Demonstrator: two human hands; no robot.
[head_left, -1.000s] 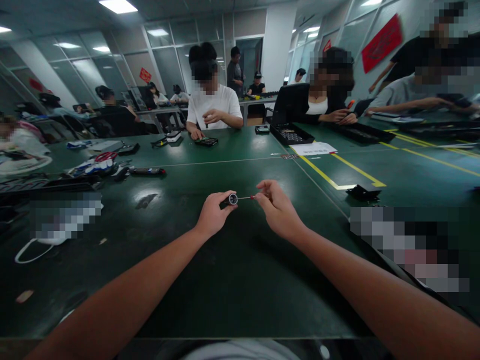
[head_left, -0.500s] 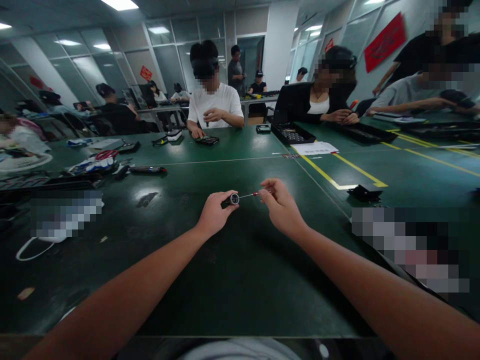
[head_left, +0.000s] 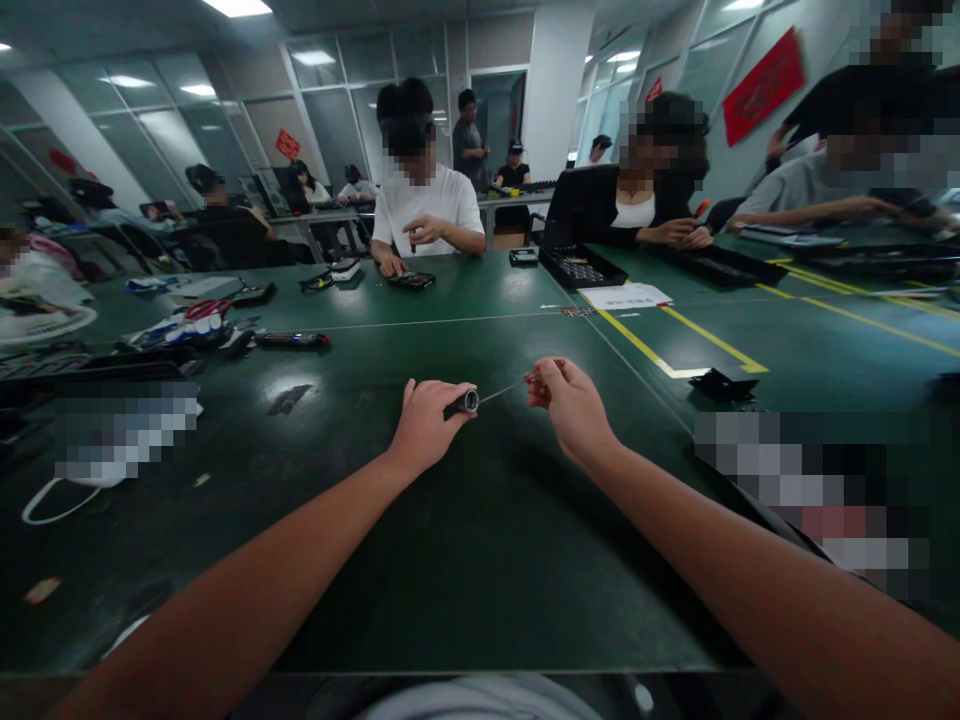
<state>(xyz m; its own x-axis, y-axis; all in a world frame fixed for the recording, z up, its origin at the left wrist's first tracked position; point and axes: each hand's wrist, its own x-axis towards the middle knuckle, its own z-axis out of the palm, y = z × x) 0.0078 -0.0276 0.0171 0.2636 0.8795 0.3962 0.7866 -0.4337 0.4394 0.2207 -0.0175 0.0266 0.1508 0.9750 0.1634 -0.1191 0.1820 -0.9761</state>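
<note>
Widest of all, the green table [head_left: 465, 570], stretching beneath and around the black tube [head_left: 454, 404], probably as a shared work surface. Beyond the tube, a person [head_left: 431, 212] in a white shirt, one hand at a small dark device [head_left: 411, 281]. Beyond the tube and to its right, a black compartment tray [head_left: 600, 283], perhaps for keeping small parts sorted. Nearer the tube on that side, a white printed sheet [head_left: 627, 297], flat beside yellow tape [head_left: 637, 346], perhaps as a label. Just left of the tube, the left hand [head_left: 426, 425], fingers clamped around the barrel, leaving the ringed mouth uncovered and turned rightward; looks like a steadying grip. Right of the tube and apart from it, the right hand [head_left: 576, 408], fingers together on the reddish end of a thin rod [head_left: 502, 389]; seems a light pinch, suited to fine control. Beyond the tube, leftward, a dark pen-shaped tool [head_left: 289, 341], lying flat, perhaps parked away from both arms. Thinnest, the rod, sloping down to the tube's mouth; cannot tell whether inside or just at the rim.
</note>
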